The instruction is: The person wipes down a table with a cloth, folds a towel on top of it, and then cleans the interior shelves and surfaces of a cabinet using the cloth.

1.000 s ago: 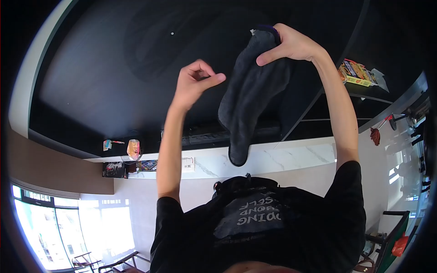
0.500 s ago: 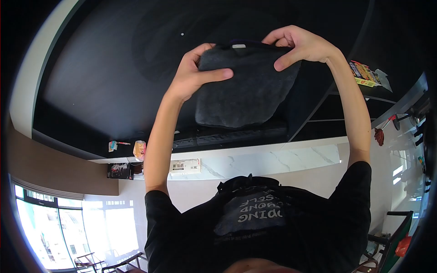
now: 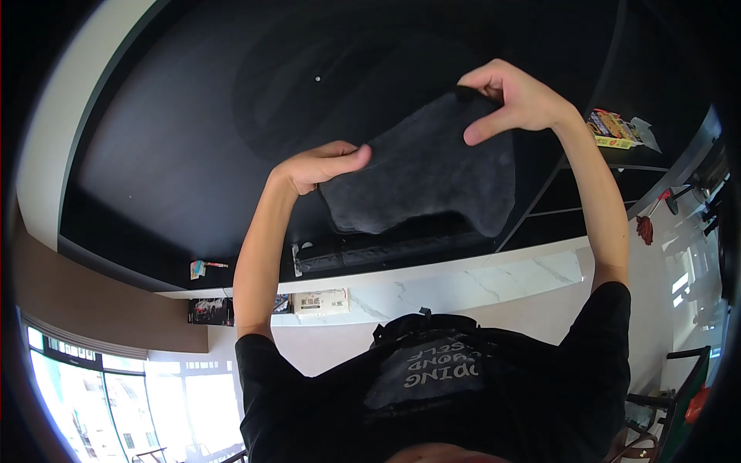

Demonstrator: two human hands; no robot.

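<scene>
A dark grey plush cloth piece (image 3: 432, 166) hangs between my two hands in front of a black surface. My left hand (image 3: 324, 165) is closed on its left edge, thumb lying on the near face. On the upper right corner, my right hand (image 3: 517, 100) grips it with the thumb on the near side and the fingers behind. The top edge slants up from left to right, and the lower edge sags in uneven folds. Whether it is a single sheet or a pouch I cannot tell.
Colourful boxes (image 3: 614, 130) lie at the right. A small blue and white item (image 3: 202, 268) sits at lower left, with a dark box (image 3: 211, 311) and a white pack (image 3: 321, 302) below. A dark-framed chair (image 3: 679, 393) stands at far right.
My left hand has moved down and its wrist has turned, tilting the cloth's top edge. My right hand is slightly lower. The white tag on the top edge no longer shows.
</scene>
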